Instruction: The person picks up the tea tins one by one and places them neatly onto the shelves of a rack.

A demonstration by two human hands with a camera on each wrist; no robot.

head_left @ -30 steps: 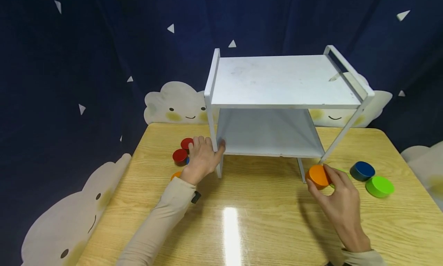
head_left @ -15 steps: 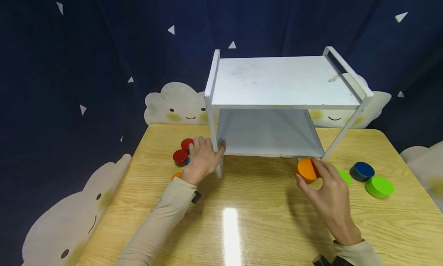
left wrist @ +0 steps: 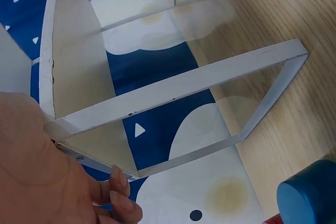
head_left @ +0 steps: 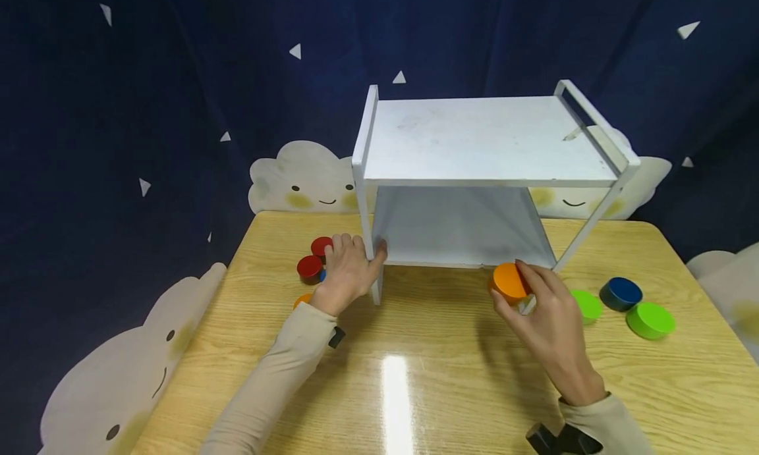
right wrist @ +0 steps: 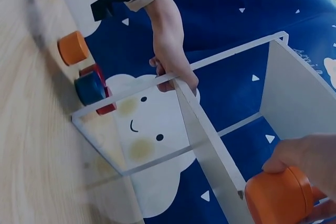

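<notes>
A white two-tier shelf stands on the table. My left hand grips its left front post at the lower board, thumb on the inner side and fingers outside. In the left wrist view the fingertips curl beneath that corner. My right hand pinches an orange round block between thumb and fingers. It holds the block just in front of the lower board's right front edge. In the right wrist view the orange block appears beside the board's edge.
Right of the shelf lie two green blocks and a dark blue block. To the left are two red blocks, another orange block and a blue block. A dark blue curtain hangs behind the wooden table.
My right hand has carried the orange block leftward and slightly up, toward the lower board's front edge, uncovering a green block behind it. My left hand stays on the shelf post.
</notes>
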